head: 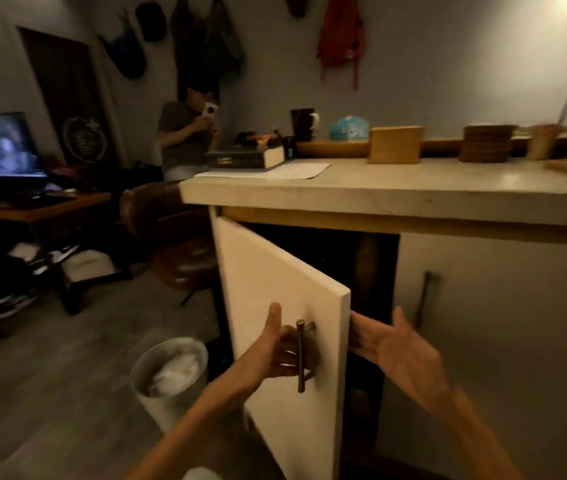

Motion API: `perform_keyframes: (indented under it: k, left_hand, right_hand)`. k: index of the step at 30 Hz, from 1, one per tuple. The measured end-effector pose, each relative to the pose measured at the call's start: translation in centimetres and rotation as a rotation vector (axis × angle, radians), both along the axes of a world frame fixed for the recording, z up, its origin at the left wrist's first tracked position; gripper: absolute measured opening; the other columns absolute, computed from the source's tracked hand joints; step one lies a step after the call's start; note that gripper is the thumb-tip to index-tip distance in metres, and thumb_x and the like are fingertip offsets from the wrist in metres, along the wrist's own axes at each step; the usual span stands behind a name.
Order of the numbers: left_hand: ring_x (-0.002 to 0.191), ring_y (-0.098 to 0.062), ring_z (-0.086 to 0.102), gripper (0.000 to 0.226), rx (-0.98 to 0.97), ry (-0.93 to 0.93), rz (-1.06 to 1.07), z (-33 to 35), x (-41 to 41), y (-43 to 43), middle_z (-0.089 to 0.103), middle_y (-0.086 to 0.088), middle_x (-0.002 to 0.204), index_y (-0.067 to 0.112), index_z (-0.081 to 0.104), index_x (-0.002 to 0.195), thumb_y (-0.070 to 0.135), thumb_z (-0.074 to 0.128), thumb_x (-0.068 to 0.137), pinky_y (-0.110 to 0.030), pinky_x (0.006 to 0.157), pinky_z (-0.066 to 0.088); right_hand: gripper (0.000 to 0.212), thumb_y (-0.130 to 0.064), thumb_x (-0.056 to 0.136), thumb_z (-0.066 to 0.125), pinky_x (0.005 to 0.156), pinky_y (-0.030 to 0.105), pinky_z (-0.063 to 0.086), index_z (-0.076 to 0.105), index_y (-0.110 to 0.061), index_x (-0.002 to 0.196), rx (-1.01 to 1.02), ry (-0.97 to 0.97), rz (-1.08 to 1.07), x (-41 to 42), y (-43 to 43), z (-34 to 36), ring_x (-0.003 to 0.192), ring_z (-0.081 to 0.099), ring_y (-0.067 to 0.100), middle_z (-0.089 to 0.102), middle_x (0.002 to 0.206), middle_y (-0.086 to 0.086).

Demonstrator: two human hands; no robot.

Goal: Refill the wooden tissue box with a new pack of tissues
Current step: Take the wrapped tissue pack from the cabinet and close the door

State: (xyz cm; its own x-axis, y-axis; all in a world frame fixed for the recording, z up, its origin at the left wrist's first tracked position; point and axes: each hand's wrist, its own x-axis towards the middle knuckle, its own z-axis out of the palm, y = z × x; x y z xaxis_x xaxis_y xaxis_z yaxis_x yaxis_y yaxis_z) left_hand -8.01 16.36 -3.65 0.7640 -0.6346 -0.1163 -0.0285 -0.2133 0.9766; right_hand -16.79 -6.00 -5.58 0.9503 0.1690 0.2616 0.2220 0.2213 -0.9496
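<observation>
**Cupboard's open, refill hasn't started**

Judging by the scene, this is the fetch-the-new-pack step. The left hand [280, 348] has its grip clenched around the metal bar handle [300, 356] of the white cabinet door [275, 289], which stands part open. The right hand [391, 344] is released, fingers spread, touching the door's free edge and holding nothing.

The wooden tissue box [394, 144] sits up on the counter [413, 188], well apart from both hands, with a blue tissue pack [349, 128] just behind it (new or used, can't tell).

Next move probably calls for looking into the dark cupboard; nothing inside is clear to me.

Any writing, like on the thick book [244, 158], is too blurred to read.
</observation>
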Motion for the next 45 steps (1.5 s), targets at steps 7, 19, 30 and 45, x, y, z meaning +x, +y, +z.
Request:
perform_keyframes:
  k: [7,19,30,45]
  left_hand:
    - [0.089,-0.028,0.062,0.053,0.308,0.021,0.244,9.0,5.2,8.1,0.062,-0.013,0.105,0.01,0.058,0.109,0.06,0.052,0.09,-0.035,0.074,0.053]
    - [0.088,-0.021,0.057,0.047,1.104,-0.764,0.4,11.4,16.7,5.8,0.055,-0.006,0.098,0.008,0.055,0.119,0.036,0.071,0.086,-0.032,0.076,0.05]
    - [0.07,-0.021,0.056,0.051,1.245,-1.067,0.663,8.8,23.8,2.9,0.054,-0.004,0.07,0.012,0.053,0.08,0.058,0.073,0.076,-0.034,0.065,0.04]
    - [0.049,-0.013,0.036,0.055,1.222,-1.105,0.692,7.6,24.5,3.2,0.038,0.0,0.058,0.013,0.045,0.081,0.062,0.069,0.077,-0.032,0.059,0.035]
  right_hand:
    - [0.063,-0.062,0.095,0.02,0.114,0.032,0.035,0.052,-0.03,0.139,-0.375,0.03,0.283,2.5,11.6,1.9,0.135,0.048,0.012,0.053,0.145,-0.008]
    - [0.023,-0.039,0.098,0.051,0.068,0.028,0.054,0.07,-0.027,0.101,-1.182,-0.153,-0.452,16.1,7.4,0.8,0.086,0.066,0.01,0.071,0.094,-0.007]
    - [0.064,-0.041,0.096,0.046,0.117,0.046,0.018,0.025,-0.021,0.153,-1.735,-0.064,-0.573,29.2,0.7,-7.2,0.148,0.016,0.029,0.022,0.16,0.008]
    - [0.076,-0.015,0.098,0.054,0.111,0.033,0.025,0.003,-0.014,0.154,-0.918,0.426,-0.252,31.8,4.0,-7.6,0.147,0.019,0.029,0.024,0.15,0.001]
